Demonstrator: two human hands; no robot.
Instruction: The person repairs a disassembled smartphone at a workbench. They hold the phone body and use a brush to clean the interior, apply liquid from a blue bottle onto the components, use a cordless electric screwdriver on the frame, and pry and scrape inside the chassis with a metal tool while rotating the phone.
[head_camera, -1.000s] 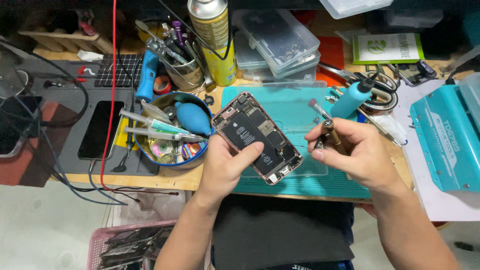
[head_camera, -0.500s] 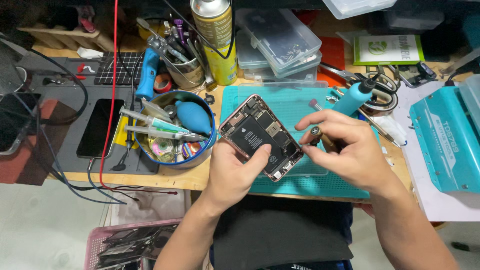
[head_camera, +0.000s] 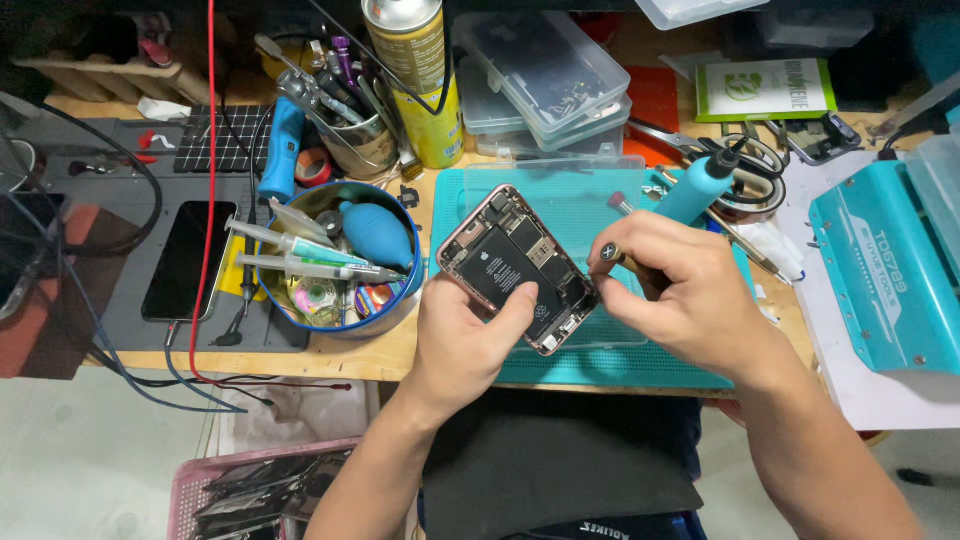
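An opened smartphone (head_camera: 515, 266) with a rose-gold frame shows its black battery and circuit boards. My left hand (head_camera: 468, 335) holds it from below, thumb pressed on the battery, above the teal work mat (head_camera: 590, 200). My right hand (head_camera: 668, 290) grips a small screwdriver (head_camera: 608, 256), whose round cap with a cross mark faces up. Its tip touches the phone's right edge, and the shaft is hidden by my fingers.
A blue bowl (head_camera: 340, 262) with syringes and an air blower stands left of the phone. Behind stand a yellow spray can (head_camera: 418, 75), a tin of tools (head_camera: 350, 120), clear plastic boxes (head_camera: 545, 70) and a teal-handled tool (head_camera: 698, 185). A teal machine (head_camera: 885, 270) sits right, a black phone (head_camera: 185, 258) left.
My right hand moved left and down until the screwdriver met the phone's right edge. My left hand tilted the phone slightly and kept hold of it.
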